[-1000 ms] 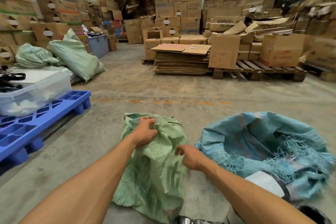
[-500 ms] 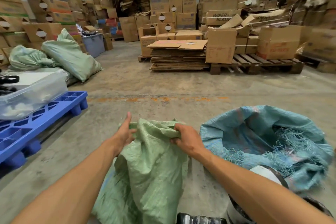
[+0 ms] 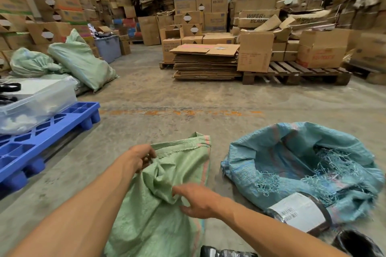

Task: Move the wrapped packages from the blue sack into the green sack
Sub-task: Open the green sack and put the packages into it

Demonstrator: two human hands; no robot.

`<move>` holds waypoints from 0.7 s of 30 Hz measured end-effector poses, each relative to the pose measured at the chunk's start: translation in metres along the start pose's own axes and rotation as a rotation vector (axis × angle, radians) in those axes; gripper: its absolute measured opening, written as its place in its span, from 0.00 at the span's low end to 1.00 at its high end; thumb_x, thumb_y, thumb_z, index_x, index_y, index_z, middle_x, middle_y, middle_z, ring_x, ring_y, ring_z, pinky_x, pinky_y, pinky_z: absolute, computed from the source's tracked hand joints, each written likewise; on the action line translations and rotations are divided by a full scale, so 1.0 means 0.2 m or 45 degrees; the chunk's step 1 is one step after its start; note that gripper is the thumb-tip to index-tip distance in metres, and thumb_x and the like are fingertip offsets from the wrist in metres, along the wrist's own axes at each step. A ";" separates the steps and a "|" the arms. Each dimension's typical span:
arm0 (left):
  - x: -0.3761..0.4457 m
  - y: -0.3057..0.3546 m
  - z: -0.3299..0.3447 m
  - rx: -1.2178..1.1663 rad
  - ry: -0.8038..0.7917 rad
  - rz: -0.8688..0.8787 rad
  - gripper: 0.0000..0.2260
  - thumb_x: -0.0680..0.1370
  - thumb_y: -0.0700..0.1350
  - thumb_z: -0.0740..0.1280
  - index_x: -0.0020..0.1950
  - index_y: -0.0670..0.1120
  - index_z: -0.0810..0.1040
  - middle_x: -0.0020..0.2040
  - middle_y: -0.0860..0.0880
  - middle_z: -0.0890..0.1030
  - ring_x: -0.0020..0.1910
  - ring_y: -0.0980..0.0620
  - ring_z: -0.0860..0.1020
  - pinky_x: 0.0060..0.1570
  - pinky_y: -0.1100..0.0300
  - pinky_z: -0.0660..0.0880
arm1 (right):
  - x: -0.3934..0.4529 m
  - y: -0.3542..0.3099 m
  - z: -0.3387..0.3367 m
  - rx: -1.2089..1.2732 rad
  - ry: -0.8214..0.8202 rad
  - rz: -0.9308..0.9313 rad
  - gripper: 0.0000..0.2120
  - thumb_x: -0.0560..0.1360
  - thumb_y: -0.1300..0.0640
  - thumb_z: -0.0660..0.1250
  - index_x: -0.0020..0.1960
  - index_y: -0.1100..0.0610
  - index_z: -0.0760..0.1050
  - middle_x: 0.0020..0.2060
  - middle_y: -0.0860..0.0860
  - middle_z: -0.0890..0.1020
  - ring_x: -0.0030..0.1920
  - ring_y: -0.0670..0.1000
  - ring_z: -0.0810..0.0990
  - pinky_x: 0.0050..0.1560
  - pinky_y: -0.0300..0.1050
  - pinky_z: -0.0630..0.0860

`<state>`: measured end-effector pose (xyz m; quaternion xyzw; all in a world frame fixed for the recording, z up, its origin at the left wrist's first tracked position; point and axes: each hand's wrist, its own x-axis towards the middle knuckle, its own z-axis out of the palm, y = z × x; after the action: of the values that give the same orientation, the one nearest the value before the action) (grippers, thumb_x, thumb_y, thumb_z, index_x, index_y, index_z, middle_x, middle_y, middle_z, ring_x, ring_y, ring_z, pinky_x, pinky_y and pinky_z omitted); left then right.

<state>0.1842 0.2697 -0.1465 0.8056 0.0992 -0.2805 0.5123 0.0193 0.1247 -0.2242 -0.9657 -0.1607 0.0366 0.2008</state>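
So you've got the green sack (image 3: 167,194) lying crumpled on the concrete floor (image 3: 188,100) right in front of you, its mouth edge pointing away from you. Your left hand (image 3: 140,157) is pinching the fabric near the left end of that mouth edge, fingers curled into the cloth. Your right hand (image 3: 198,200) sits lower down on the middle of the sack, fingers fairly straight with the tips tucked into a fold, so more pressing than grabbing. The blue sack (image 3: 292,165) is just to the right, apart from the green one with a strip of bare floor between them, mouth rolled open and frayed threads all round the rim. One wrapped package (image 3: 300,213) with a white barcode label pokes out at its near edge, and there's more dark wrapped stuff (image 3: 227,253) along the bottom of the view, too cut off to say much. On your left a blue plastic pallet (image 3: 41,142) carrying a clear tub (image 3: 35,106) closes in that side. Floor ahead is open up to the flattened cardboard stack (image 3: 206,62) and the wooden pallet (image 3: 296,74) loaded with boxes. More stuffed green sacks (image 3: 81,60) are piled far left.
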 end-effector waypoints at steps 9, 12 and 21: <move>-0.21 0.07 0.12 -0.070 -0.422 0.862 0.10 0.60 0.38 0.58 0.40 0.44 0.72 0.25 0.53 0.67 0.26 0.56 0.64 0.27 0.64 0.61 | 0.05 0.16 -0.27 0.335 0.855 0.651 0.21 0.75 0.64 0.63 0.64 0.52 0.62 0.50 0.53 0.75 0.47 0.52 0.76 0.47 0.51 0.78; -0.24 0.09 0.09 -0.059 -0.545 0.818 0.09 0.62 0.39 0.61 0.41 0.45 0.71 0.27 0.54 0.68 0.28 0.57 0.64 0.27 0.65 0.63 | 0.05 0.31 -0.34 0.298 0.325 0.606 0.30 0.72 0.56 0.72 0.71 0.48 0.66 0.73 0.56 0.61 0.71 0.59 0.63 0.69 0.54 0.65; -0.17 0.04 -0.05 0.788 -0.693 0.396 0.22 0.68 0.42 0.79 0.61 0.45 0.78 0.56 0.46 0.81 0.53 0.49 0.80 0.51 0.56 0.79 | 0.04 0.25 -0.29 -0.172 0.702 0.496 0.14 0.68 0.65 0.64 0.45 0.49 0.65 0.40 0.48 0.76 0.41 0.55 0.74 0.37 0.50 0.72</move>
<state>0.1636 0.2798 -0.1184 0.8232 -0.2505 -0.4186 0.2904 0.0502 0.0621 -0.1917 -0.9629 0.0849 -0.1988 0.1614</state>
